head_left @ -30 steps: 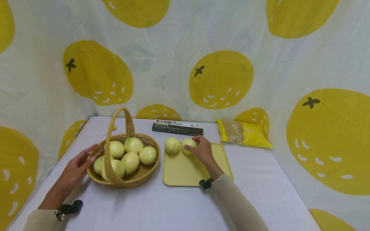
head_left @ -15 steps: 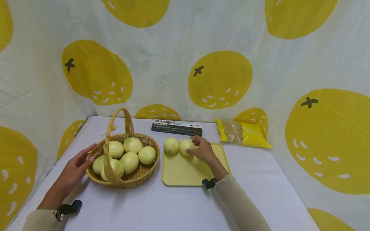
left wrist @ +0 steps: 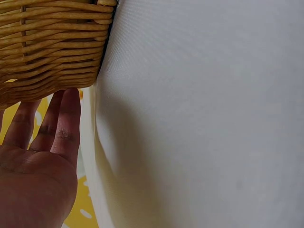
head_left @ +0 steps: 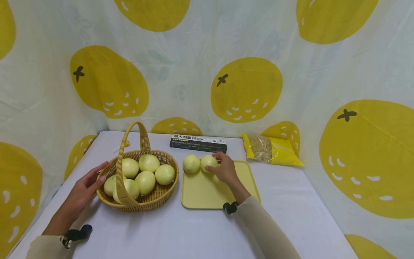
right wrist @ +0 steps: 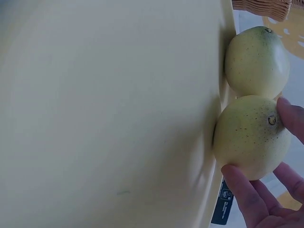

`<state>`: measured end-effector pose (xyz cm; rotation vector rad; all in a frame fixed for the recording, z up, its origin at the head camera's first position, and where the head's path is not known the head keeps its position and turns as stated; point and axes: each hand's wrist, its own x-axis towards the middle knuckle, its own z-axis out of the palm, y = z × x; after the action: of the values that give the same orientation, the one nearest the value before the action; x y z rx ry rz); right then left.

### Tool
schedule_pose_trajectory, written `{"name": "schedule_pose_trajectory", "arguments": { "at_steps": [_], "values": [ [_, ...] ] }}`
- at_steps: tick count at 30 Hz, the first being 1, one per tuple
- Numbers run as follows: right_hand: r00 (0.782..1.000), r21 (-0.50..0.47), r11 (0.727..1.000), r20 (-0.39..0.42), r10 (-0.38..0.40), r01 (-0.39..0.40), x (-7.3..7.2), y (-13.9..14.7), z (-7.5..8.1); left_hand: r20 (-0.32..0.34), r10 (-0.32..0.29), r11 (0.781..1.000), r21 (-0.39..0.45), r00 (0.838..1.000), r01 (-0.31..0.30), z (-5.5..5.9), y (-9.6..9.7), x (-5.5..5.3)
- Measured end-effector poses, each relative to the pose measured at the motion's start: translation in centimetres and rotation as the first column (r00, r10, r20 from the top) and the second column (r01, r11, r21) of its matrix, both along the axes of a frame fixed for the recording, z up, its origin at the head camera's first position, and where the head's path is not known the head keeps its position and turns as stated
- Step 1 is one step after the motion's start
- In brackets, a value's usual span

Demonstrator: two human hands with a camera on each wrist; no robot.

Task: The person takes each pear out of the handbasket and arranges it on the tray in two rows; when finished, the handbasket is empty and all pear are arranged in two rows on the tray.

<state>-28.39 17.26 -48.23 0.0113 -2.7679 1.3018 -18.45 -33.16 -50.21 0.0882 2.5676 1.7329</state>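
Observation:
At the back edge of a pale yellow tray (head_left: 200, 192), my right hand (head_left: 225, 169) pinches a pale yellow-green pear (right wrist: 251, 137) between thumb and fingers. A second pear (head_left: 191, 163) sits just left of it, the two touching in the right wrist view. My left hand (head_left: 82, 187) rests against the left end of a wicker basket (head_left: 169, 196), thumb at the rim. Straight fingers (left wrist: 68, 133) touch the basket's woven outside in the left wrist view. Several more pears (head_left: 145, 181) lie in the basket under its tall arched handle (head_left: 120, 172).
Behind the tray lies a dark pasta box (head_left: 198, 144). A yellow bag of noodles (head_left: 271, 149) is at the back right. Some small yellow item (head_left: 127, 143) shows behind the basket handle. A fruit-printed curtain (head_left: 181, 82) encloses the white table (head_left: 155, 237).
The pear in my right hand has shifted slightly left, closing the gap to its neighbour. The right wrist dipped outward and came back. My left hand and the basket stay put.

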Motion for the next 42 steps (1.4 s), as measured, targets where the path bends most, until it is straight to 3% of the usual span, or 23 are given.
{"name": "schedule_pose_trajectory", "arguments": {
  "at_steps": [6, 20, 32, 42],
  "values": [
    [1.0, 0.0, 1.0, 0.012, -0.026, 0.026, -0.1, -0.3, 0.1, 0.007, 0.004, 1.0, -0.007, 1.0, -0.004, 0.0, 0.0, -0.1],
    [1.0, 0.026, 1.0, 0.006, 0.002, -0.002, 0.0, 0.4, 0.5, 0.013, 0.007, 1.0, -0.004, 1.0, -0.007, 0.0, 0.0, -0.1],
    [0.99, 0.024, 0.999, -0.137, -0.029, 0.032, 0.7, -0.2, 2.5, 0.004, -0.001, 1.0, -0.008, 1.0, 0.001, 0.2, 0.1, -0.1],
    [0.982, -0.034, 0.997, -0.179, 0.066, -0.073, 2.5, -3.0, 4.5, 0.02, 0.012, 1.0, -0.016, 1.0, -0.011, 0.0, 0.1, -0.2]
  ]
}}
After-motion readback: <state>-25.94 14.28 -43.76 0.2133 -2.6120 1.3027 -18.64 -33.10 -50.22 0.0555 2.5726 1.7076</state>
